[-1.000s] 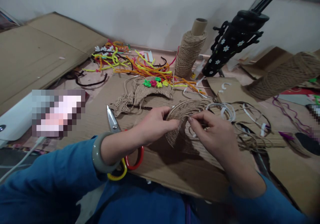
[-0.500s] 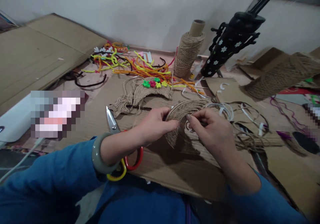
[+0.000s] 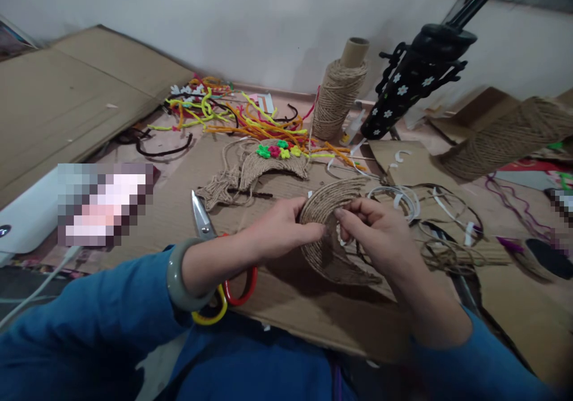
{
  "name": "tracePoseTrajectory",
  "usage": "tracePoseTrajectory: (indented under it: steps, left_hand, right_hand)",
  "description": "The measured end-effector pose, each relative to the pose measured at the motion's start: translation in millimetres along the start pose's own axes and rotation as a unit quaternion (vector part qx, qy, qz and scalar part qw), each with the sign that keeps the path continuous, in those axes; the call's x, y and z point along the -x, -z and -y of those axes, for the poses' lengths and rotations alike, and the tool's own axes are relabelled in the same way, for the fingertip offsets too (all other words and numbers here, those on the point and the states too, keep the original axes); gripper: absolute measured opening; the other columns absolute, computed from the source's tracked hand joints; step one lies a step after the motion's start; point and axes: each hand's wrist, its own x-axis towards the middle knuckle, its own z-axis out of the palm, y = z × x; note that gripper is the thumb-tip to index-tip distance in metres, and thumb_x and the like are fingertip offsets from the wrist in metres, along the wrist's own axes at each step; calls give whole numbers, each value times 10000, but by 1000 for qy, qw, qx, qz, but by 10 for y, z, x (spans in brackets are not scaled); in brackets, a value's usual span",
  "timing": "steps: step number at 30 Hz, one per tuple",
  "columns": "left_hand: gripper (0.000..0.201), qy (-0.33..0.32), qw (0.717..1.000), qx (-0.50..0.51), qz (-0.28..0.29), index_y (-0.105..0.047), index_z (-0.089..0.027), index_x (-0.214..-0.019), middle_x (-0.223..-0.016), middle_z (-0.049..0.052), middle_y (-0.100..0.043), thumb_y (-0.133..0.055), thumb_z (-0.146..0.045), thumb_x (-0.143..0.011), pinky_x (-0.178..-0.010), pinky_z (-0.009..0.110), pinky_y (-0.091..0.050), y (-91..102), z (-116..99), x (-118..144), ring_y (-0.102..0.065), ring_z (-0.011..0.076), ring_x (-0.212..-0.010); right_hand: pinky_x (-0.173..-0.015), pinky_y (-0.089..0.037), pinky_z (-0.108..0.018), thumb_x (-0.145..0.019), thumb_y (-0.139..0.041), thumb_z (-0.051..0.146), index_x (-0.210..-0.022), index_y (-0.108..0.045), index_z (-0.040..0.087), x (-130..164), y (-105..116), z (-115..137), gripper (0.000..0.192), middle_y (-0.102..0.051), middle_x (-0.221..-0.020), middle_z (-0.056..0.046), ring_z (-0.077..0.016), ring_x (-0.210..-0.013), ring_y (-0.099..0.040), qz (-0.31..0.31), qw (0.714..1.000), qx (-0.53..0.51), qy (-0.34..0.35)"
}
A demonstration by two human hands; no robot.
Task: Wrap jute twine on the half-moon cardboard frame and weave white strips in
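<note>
My left hand (image 3: 277, 234) pinches the left edge of a crescent-shaped piece wrapped in jute twine (image 3: 324, 252), which lies over a sheet of cardboard (image 3: 286, 305). My right hand (image 3: 380, 234) grips the same piece on its inner side, fingers curled around the twine. A grey bangle (image 3: 179, 278) sits on my left wrist. Scissors (image 3: 210, 252) with red and yellow handles lie just under my left forearm.
A finished jute crescent with small coloured flowers (image 3: 275, 159) lies behind. Coloured pipe cleaners (image 3: 233, 114) are heaped at the back. Two twine cones (image 3: 338, 91) (image 3: 505, 135), a black flowered object (image 3: 414, 85), white strips (image 3: 398, 198) and a white device (image 3: 27, 216) surround the work.
The jute crescent has been turned and tilted, so its lower tip now points right under my right hand. Both hands stay on it.
</note>
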Motion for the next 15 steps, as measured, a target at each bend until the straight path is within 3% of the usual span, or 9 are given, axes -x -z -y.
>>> tracePoseTrajectory:
  steps: [8, 15]
  left_hand:
    - [144, 7, 999, 26, -24, -636, -132, -784, -712, -34, -602, -664, -140, -643, -638, 220, -425, -11, -85, 15, -528, 86, -637]
    - [117, -4, 999, 19, -35, -638, -136, -772, -668, -44, -589, -594, -86, -677, -689, 223, -436, -5, -52, 9, -554, 95, -678]
  right_hand:
    - [-433, -374, -233, -729, -598, 359, -583, -551, 193, 32, -19, -68, 226, -560, -496, 17, -114, -459, -498, 38, 999, 24, 14]
    - [-510, -414, -259, -789, -513, 312, -653, -582, 175, 16, 30, -57, 205, -592, -537, -3, -129, -515, -532, 74, 997, 6, 38]
